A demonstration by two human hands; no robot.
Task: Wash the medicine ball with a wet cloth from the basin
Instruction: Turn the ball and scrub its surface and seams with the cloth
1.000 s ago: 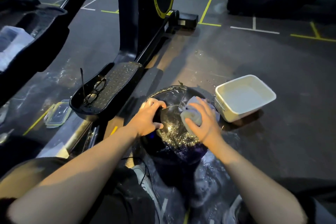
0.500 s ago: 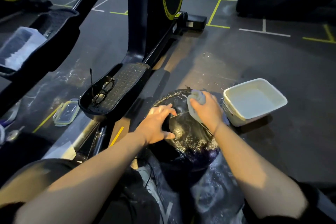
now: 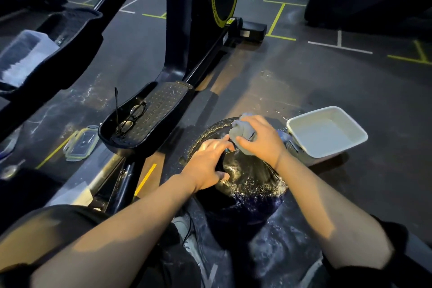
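Observation:
A black, wet, soapy medicine ball [image 3: 247, 182] sits on the gym floor between my feet. My right hand [image 3: 261, 139] grips a bunched grey-blue cloth [image 3: 240, 130] and presses it on the ball's far top. My left hand [image 3: 208, 163] holds the ball's left side, thumb low and fingers curled into a dark recess near the top. The white rectangular basin [image 3: 327, 133], with water in it, stands on the floor just right of the ball.
An elliptical trainer's pedal [image 3: 149, 119] with a pair of glasses [image 3: 131, 117] on it lies left of the ball. A clear container lid [image 3: 80, 142] lies on the floor further left. The floor around the ball is wet.
My right hand has slid the cloth from the ball's right side up to its far top. My left hand stays on the ball's left side.

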